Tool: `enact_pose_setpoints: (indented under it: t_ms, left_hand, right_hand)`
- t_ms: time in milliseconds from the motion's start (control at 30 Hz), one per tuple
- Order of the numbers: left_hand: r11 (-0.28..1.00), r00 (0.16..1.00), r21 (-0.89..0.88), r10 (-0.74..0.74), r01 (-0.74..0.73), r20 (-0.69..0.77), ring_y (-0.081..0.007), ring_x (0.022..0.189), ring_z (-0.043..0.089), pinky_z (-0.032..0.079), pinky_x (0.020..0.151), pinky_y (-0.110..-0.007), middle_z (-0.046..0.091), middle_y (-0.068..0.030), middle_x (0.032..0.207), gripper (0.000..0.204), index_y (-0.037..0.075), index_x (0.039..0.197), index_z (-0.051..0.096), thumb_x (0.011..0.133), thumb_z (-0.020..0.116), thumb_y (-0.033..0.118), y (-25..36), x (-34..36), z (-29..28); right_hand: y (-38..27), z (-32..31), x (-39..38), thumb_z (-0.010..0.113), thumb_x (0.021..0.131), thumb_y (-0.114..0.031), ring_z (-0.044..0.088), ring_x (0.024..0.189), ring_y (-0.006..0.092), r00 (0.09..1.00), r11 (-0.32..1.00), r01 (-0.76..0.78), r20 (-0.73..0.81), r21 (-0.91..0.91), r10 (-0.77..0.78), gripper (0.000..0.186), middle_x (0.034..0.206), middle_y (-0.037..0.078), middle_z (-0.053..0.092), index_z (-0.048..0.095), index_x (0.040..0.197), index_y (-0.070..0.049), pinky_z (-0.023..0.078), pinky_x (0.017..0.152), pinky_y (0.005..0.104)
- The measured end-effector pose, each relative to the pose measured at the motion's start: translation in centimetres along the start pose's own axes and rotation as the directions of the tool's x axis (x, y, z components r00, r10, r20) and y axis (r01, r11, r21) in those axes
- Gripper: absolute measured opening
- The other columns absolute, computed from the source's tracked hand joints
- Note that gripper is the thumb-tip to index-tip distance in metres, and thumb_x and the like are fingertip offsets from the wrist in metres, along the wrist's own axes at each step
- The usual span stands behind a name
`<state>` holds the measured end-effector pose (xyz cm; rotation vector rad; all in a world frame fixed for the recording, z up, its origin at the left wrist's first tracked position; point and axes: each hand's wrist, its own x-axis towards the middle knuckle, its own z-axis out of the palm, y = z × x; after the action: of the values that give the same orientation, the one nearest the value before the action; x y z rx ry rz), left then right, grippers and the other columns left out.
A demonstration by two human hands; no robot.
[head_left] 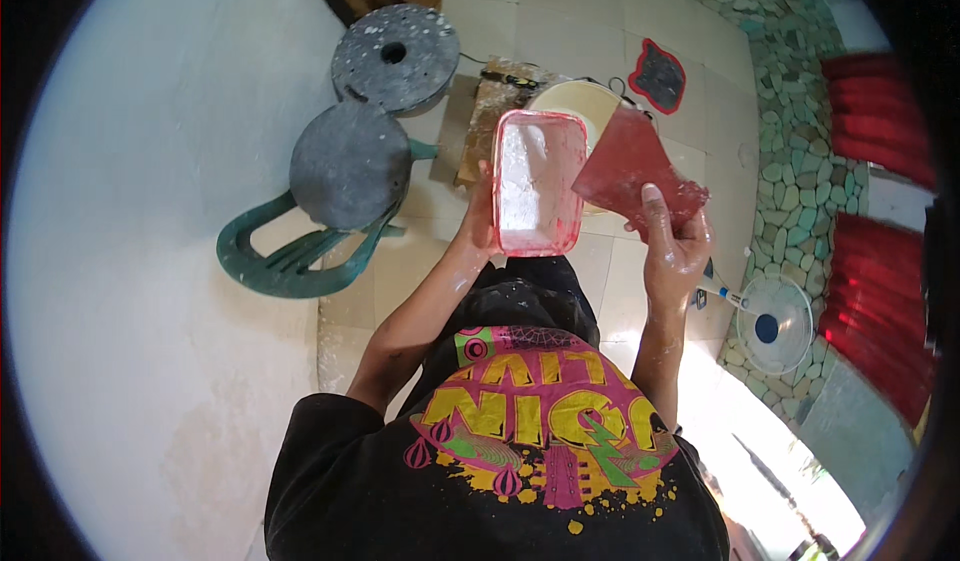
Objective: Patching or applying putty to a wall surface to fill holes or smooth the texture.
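Note:
My left hand (480,216) grips the left side of a rectangular tub (579,186) with a red rim, tilted so that its whitish, smeared inside shows. In my right hand (672,251) is a dark red flexible sheet (632,161), pinched near its lower edge with the thumb on top. White residue marks the sheet's right edge and my fingers. The sheet is just right of the tub, its left corner close to the tub's rim. Beneath both, a cream round basin (570,96) is partly hidden.
A green plastic chair (262,273) with a grey round seat cover (350,166) stands left, near a speckled round grey object (425,41). A wooden board (470,146) lies by the basin. Right are a red-edged mat (660,77), a fan (775,326) and red curtains (870,281).

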<state>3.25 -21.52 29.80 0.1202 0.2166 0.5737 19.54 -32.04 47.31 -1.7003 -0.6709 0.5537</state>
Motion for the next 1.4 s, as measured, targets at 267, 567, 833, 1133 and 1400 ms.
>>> enact_pose_setpoints:
  t_ms: [267, 567, 833, 1133, 1400]
  left_hand:
    - [0.996, 0.995, 0.091, 0.000, 0.009, -0.095, -0.0269, 0.130, 0.059, 0.049, 0.110, -0.049, 0.057, -0.0128, 0.145, 0.086, 0.011, 0.154, 0.043, 0.097, 0.045, 0.075, -2.5, 6.3, 2.5]
    - [0.967, 0.971, 0.224, 0.158, -0.117, -0.178, -0.0269, 0.133, 0.056, 0.046, 0.114, -0.047, 0.055, -0.0115, 0.148, 0.073, 0.011, 0.153, 0.044, 0.104, 0.040, 0.064, -7.3, 12.8, 2.9]
    - [0.895, 0.972, 0.425, 0.203, -0.136, -0.116, -0.0338, 0.139, 0.050, 0.042, 0.116, -0.051, 0.046, -0.0161, 0.155, 0.094, 0.009, 0.159, 0.031, 0.095, 0.044, 0.077, -8.8, 15.1, 3.5]
    - [0.920, 0.979, 0.386, 0.131, -0.063, -0.153, -0.0339, 0.140, 0.050, 0.040, 0.118, -0.052, 0.046, -0.0157, 0.155, 0.093, 0.010, 0.159, 0.031, 0.096, 0.038, 0.078, -9.1, 16.6, 4.9]
    - [0.931, 0.984, 0.341, 0.165, -0.131, -0.071, -0.0329, 0.136, 0.053, 0.044, 0.115, -0.051, 0.049, -0.0139, 0.153, 0.087, 0.012, 0.159, 0.032, 0.099, 0.035, 0.075, -9.4, 17.0, 5.8]
  right_hand:
    - [0.3, -2.4, 3.1, 0.069, 0.098, -0.014, 0.069, 0.078, 0.0131, 0.986, 0.962, 0.162, 0.070, -0.219, -0.150, 0.029, 0.094, 0.013, 0.076, 0.069, 0.123, 0.002, 0.054, 0.068, 0.0274]
    - [6.5, -3.0, 10.2, 0.063, 0.096, -0.009, 0.071, 0.067, 0.0290, 0.925, 0.816, 0.379, 0.198, -0.436, -0.325, 0.037, 0.082, 0.021, 0.070, 0.058, 0.132, -0.005, 0.055, 0.065, 0.0363]
    - [6.8, -7.0, 12.8, 0.058, 0.097, -0.004, 0.070, 0.078, 0.0163, 0.968, 0.987, 0.107, 0.240, -0.120, -0.076, 0.033, 0.094, 0.019, 0.074, 0.053, 0.129, -0.003, 0.054, 0.066, 0.0314]
    - [6.3, -7.2, 13.8, 0.059, 0.095, -0.003, 0.068, 0.072, 0.0154, 0.854, 0.851, 0.496, 0.275, -0.173, -0.442, 0.033, 0.095, 0.017, 0.075, 0.066, 0.127, 0.000, 0.054, 0.068, 0.0311]
    - [4.2, -7.3, 15.2, 0.061, 0.089, -0.010, 0.071, 0.083, 0.0424, 0.947, 0.903, 0.266, 0.268, -0.336, -0.179, 0.035, 0.100, 0.026, 0.072, 0.068, 0.122, 0.000, 0.057, 0.075, 0.0450]
